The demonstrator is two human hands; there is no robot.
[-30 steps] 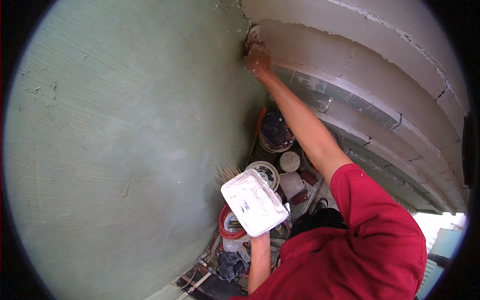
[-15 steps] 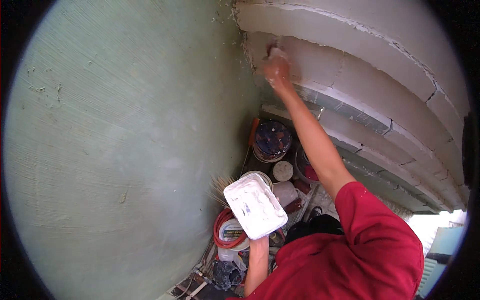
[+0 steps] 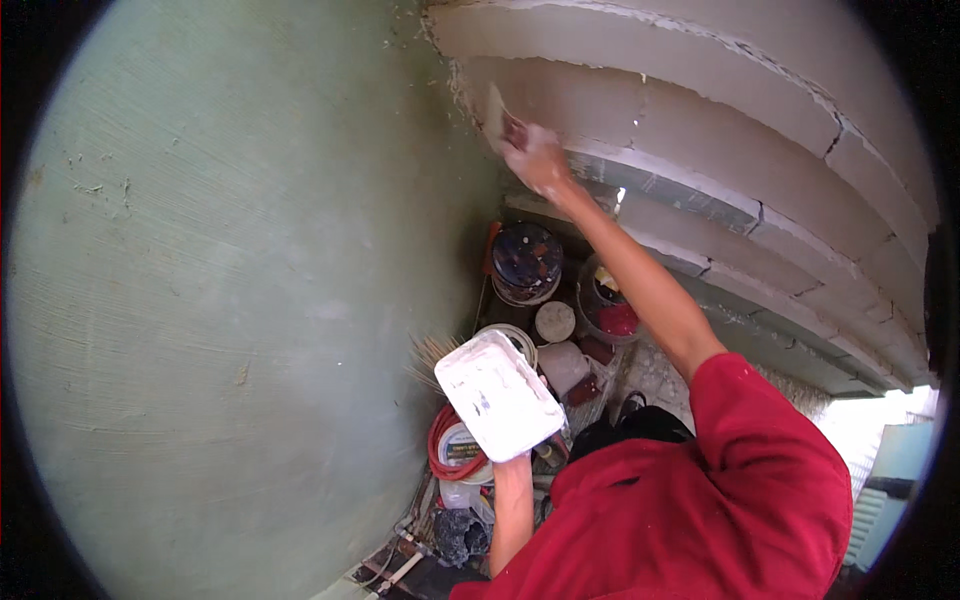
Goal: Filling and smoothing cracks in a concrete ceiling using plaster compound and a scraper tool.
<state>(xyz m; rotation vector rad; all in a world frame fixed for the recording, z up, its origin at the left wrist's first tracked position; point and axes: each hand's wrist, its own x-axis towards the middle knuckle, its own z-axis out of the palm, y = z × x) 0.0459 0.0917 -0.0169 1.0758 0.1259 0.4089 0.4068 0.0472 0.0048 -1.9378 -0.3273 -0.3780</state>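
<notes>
My right hand [image 3: 540, 160], smeared with white, is closed around the handle of a putty knife [image 3: 495, 115]. Its pale blade stands near the corner where the green wall [image 3: 300, 250] meets the block wall [image 3: 690, 120]. Lower down, my left hand [image 3: 514, 470] holds up a white rectangular tray [image 3: 500, 395] from beneath; the tray hides most of its fingers. White paste coats the inside of the tray.
Below are a paint-spattered dark-topped bucket [image 3: 527, 258], a grey bucket with something red [image 3: 610, 315], a round pale lid [image 3: 555, 321], a red hose coil [image 3: 437, 440] on a white bucket, thin sticks [image 3: 430, 360] and a crumpled dark bag [image 3: 460, 535].
My right hand has come down and left from the block wall, bringing the putty knife blade into sight by the corner. The tray has shifted slightly up and left in view.
</notes>
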